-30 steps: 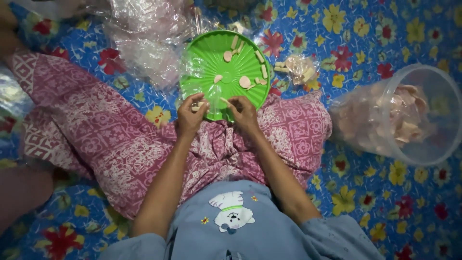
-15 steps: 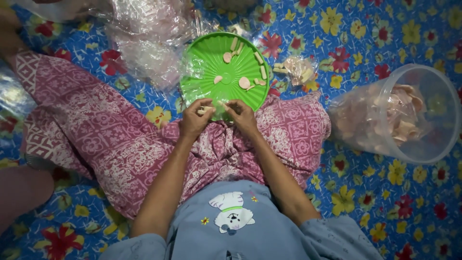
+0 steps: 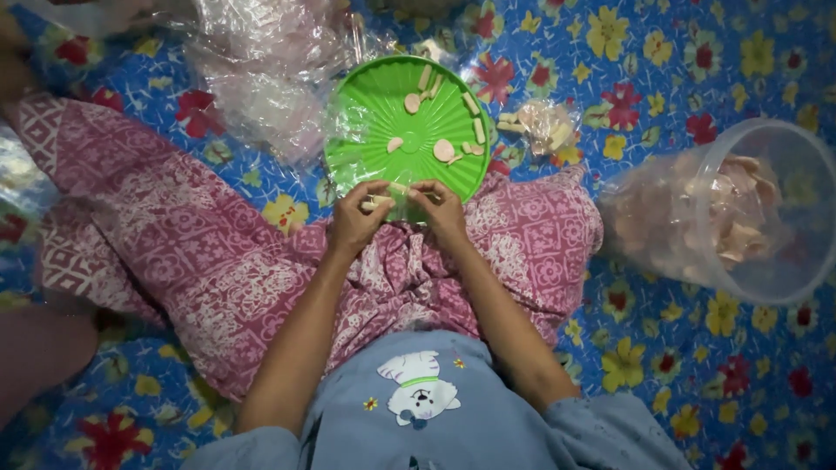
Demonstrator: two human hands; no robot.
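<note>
Near frame centre, just below the green plate (image 3: 366,130): left hand (image 3: 359,219) and right hand (image 3: 441,209) close together over the lap, fingers of both pinched on a small clear plastic packet (image 3: 402,202) with a pale stick-shaped snack inside. Packet stretched between the two hands, touching the plate's lower rim. Probably featherweight, the film thin, slick and crinkly; contents likely dry and brittle, prone to snapping under a hard squeeze. Best gripped at the empty film edges, not across the stick. On the plate, more pale sticks and round chips (image 3: 443,150). At upper right of the plate, a filled little bag (image 3: 544,124); at right of frame, a clear tub (image 3: 788,261) of crackers; at upper left, crumpled plastic wrap (image 3: 261,61) on the flowered mat (image 3: 679,78).
</note>
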